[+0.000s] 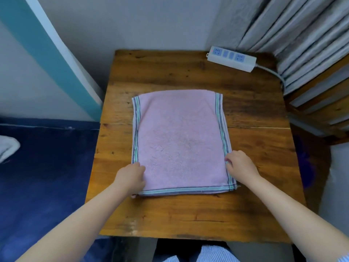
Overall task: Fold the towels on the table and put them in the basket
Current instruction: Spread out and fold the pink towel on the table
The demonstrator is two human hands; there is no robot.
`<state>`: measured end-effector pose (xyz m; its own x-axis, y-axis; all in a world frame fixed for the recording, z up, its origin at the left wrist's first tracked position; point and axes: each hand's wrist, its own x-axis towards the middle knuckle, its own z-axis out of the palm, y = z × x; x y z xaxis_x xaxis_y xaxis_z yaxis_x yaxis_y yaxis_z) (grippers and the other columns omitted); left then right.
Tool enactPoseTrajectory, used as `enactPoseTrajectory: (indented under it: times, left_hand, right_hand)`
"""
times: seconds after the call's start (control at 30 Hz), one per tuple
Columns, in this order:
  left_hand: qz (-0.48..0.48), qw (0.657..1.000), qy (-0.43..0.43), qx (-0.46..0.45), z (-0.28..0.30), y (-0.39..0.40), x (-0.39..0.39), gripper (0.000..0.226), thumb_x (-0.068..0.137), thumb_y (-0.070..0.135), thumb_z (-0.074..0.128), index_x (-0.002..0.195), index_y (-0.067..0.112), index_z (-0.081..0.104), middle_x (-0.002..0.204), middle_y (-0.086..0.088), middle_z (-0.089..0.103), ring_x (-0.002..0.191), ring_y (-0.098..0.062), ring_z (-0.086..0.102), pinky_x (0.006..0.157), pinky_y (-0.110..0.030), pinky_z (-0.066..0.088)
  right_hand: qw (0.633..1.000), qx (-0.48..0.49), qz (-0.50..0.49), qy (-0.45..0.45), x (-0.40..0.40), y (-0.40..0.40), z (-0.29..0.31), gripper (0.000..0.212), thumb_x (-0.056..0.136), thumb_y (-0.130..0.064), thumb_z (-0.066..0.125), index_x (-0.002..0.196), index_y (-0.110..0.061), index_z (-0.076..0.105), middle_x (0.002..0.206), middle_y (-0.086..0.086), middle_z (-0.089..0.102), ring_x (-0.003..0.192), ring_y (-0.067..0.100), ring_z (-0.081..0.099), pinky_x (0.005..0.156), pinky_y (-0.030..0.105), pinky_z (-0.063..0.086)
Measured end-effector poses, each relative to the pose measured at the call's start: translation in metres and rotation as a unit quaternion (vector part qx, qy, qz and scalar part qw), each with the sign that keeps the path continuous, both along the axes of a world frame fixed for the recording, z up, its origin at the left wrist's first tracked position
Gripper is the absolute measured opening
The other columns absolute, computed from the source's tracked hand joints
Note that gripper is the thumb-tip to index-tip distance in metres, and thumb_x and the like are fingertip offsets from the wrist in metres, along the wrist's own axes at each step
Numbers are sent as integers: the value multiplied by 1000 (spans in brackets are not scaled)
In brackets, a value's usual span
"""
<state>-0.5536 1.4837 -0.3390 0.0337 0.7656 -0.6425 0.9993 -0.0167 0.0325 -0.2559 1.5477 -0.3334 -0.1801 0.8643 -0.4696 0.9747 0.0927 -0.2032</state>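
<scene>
The left hand point(132, 176) grips the near left corner of the pink towel point(179, 140), with its fingers curled on the cloth. The right hand point(240, 165) pinches the right striped edge of the same towel, a little above the near right corner. The towel lies flat, folded, in the middle of the wooden table point(255, 167). A white power strip point(232, 58) rests at the far right corner of the table, well apart from the towel.

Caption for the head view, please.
Both hands, left and right, grip the near corners of a pink towel on a wooden table.
</scene>
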Motion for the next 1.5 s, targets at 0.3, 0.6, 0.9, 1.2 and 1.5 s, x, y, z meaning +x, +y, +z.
enactPoseTrajectory:
  times: [0.3,0.6,0.9,1.2,1.5]
  left_hand:
    - [444,857,-161,208,8,149,-15,29,95,21,44,111,-1,54,109,-17,58,101,-33,55,78,-34,43]
    - [589,749,-192,234,-28,220,-32,35,96,21,46,128,6,42,128,-15,52,115,-32,51,88,-35,43]
    - [528,754,-205,334,-51,222,-42,24,95,13,47,115,3,54,115,-14,59,94,-17,50,80,-26,39]
    - [362,877,-39,313,-68,229,-49,28,98,20,38,111,0,53,113,-21,53,95,-35,52,68,-34,35]
    - [131,863,-153,464,-68,210,-20,32,83,10,40,94,-9,64,101,-30,64,104,-30,46,89,-39,38]
  right_hand:
    - [935,15,-278,218,-27,138,7,38,94,-17,47,130,-6,43,122,15,55,111,27,52,84,29,41]
    - [891,8,-359,279,-36,213,-26,38,92,-14,51,129,-7,47,102,9,58,89,18,53,78,29,44]
    - [924,158,-275,213,-37,216,-45,24,93,-10,47,111,0,60,111,16,62,97,23,56,77,24,39]
    - [951,188,-238,66,-41,222,-60,29,94,-18,45,119,-7,55,121,15,54,116,29,45,97,38,28]
    - [959,251,49,119,-93,189,-52,41,83,-19,38,111,-2,62,122,22,59,114,40,56,93,58,40]
